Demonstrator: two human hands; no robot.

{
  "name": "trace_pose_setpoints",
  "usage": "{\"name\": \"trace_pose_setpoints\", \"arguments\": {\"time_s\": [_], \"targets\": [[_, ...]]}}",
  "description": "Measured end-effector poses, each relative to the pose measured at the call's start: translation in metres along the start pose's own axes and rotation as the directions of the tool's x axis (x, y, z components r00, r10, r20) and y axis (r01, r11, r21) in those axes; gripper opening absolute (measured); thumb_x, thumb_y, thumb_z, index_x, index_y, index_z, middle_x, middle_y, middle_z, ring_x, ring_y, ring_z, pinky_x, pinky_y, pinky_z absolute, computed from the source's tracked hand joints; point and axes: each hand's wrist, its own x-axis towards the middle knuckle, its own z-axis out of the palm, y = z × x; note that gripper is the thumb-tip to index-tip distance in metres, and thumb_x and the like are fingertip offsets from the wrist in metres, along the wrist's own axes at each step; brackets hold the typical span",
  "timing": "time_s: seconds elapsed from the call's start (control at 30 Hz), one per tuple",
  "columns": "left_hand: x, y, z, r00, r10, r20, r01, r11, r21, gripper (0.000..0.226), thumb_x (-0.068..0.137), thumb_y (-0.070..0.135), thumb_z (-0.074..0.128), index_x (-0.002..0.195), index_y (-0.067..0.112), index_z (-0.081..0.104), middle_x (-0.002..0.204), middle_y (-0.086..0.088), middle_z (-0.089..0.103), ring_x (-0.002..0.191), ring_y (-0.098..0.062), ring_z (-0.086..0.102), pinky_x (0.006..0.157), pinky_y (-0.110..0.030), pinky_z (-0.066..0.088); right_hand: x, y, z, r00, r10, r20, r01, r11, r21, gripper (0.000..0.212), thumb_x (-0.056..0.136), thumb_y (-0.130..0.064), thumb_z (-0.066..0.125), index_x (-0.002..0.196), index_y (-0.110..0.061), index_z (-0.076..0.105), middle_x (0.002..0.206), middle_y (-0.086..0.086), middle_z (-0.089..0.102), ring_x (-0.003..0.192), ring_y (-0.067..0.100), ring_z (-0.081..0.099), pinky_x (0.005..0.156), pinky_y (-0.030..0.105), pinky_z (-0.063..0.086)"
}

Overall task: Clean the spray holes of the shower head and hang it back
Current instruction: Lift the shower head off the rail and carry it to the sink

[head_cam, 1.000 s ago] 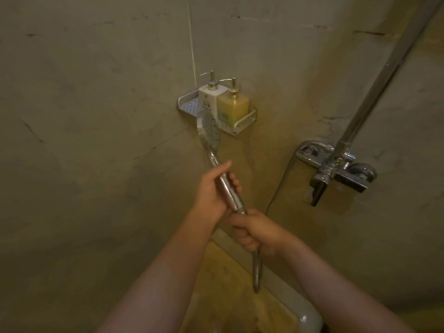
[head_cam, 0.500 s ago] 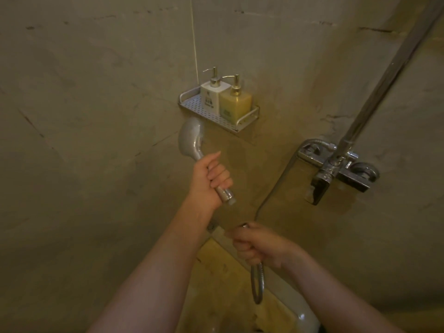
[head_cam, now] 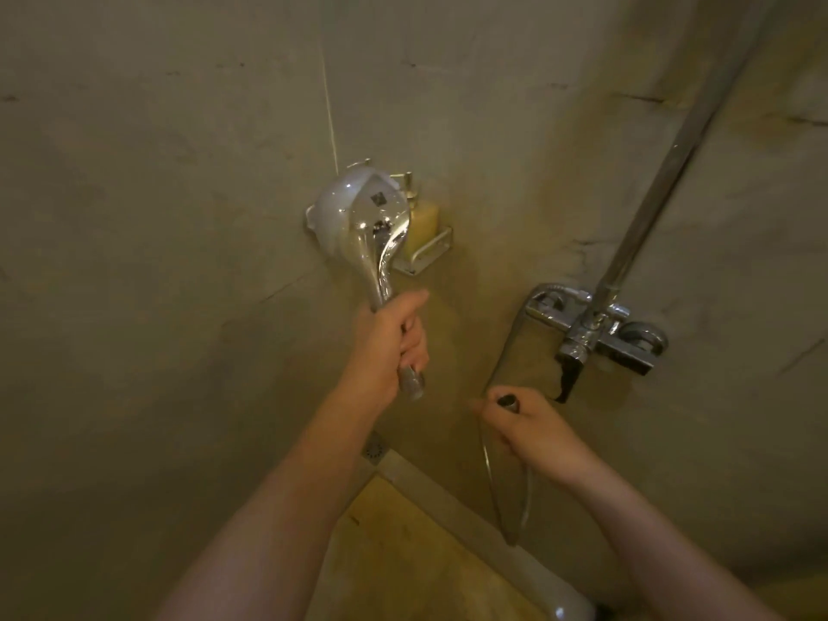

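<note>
Beige stone-look shower walls meet at a corner, where a small metal corner shelf carries a yellow pump bottle. Raised in front of that shelf is the round chrome shower head, its shiny back toward the camera, so the spray holes face away. The left hand is wrapped around its handle, apparently to turn it for inspection. The right hand is clenched on the loose end of the chrome hose, detached from the handle and kept clear. A chrome mixer tap and riser pole stand to the right, leaving open room between the hands
</note>
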Motion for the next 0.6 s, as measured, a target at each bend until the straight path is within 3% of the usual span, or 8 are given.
{"name": "trace_pose_setpoints", "arguments": {"time_s": [0.3,0.4,0.6], "targets": [[0.005,0.021,0.095,0.929,0.082,0.361,-0.124,0.988,0.092,0.044,0.091,0.015,0.064,0.053,0.015,0.042,0.039,-0.003,0.028,0.028,-0.016,0.025,0.039,-0.024,0.031,-0.023,-0.072,-0.096,0.917,-0.181,-0.356,0.188,0.982,-0.014,0.042,0.097,-0.021,0.06,0.059,-0.018,0.04,0.053,0.003,0.032,0.047,0.015,0.028,0.045,0.025,0.02],[0.005,0.035,0.126,0.885,0.075,0.46,-0.144,0.983,0.115,0.046,0.095,0.017,0.062,0.053,0.016,0.044,0.04,-0.002,0.029,0.031,-0.016,0.027,0.04,-0.025,0.033,-0.032,-0.11,-0.129,0.866,-0.276,-0.418,0.301,0.954,-0.006,0.049,0.097,-0.018,0.059,0.052,-0.02,0.038,0.049,0.004,0.033,0.045,0.016,0.028,0.044,0.024,0.023],[0.008,0.068,0.18,0.808,0.113,0.578,-0.217,0.969,0.114,0.046,0.096,0.022,0.063,0.052,0.017,0.047,0.042,-0.003,0.033,0.033,-0.019,0.031,0.043,-0.027,0.037,-0.037,-0.178,-0.186,0.762,-0.434,-0.481,0.479,0.877,-0.034,0.052,0.097,-0.013,0.057,0.052,-0.022,0.034,0.049,0.0,0.026,0.044,0.012,0.022,0.045,0.023,0.014]]}}
